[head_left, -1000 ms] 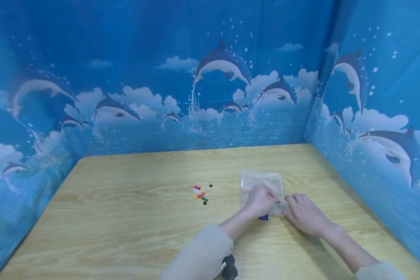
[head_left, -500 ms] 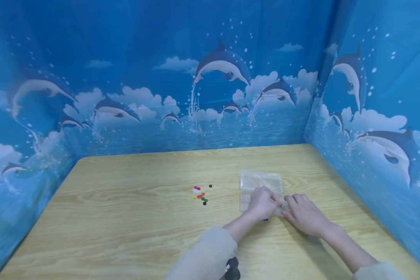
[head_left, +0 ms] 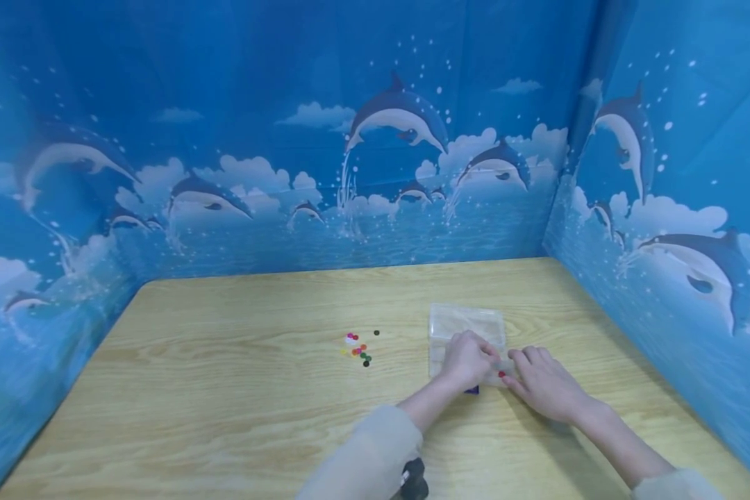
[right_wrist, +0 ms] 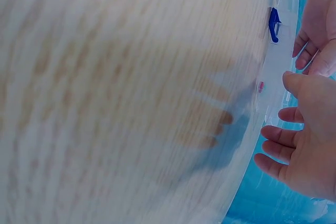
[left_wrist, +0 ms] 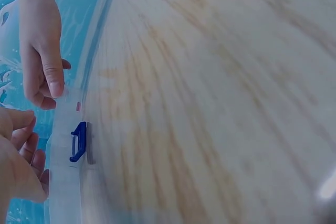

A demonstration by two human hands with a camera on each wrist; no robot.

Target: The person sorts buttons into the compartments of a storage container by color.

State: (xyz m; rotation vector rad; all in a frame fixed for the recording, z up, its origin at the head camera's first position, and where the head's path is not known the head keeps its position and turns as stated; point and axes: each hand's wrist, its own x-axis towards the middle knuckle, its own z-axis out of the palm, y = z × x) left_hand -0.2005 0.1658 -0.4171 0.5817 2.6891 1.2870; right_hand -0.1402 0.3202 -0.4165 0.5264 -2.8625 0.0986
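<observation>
A clear plastic compartment box (head_left: 469, 319) with its lid laid back lies at the right of the table, a blue latch (left_wrist: 79, 141) on its front side. My left hand (head_left: 465, 361) hovers over the box with loosely bent fingers and nothing visible between them. Just right of its fingertips, a small red round piece (head_left: 502, 373) shows at the right end of the box. My right hand (head_left: 546, 382) rests at that end, its thumb and fingertips at the box's edge. In the right wrist view its fingers (right_wrist: 278, 136) are spread and loose.
Left of the box, small round pieces (head_left: 358, 351) in pink, red, orange, yellow, green, white and black lie scattered on the wooden table (head_left: 225, 389). A blue dolphin-print curtain (head_left: 256, 139) stands along the back and sides.
My left hand moved slightly right over the box, let go of the red piece at its right end, then drew back a little left. The right hand has stayed in place.
</observation>
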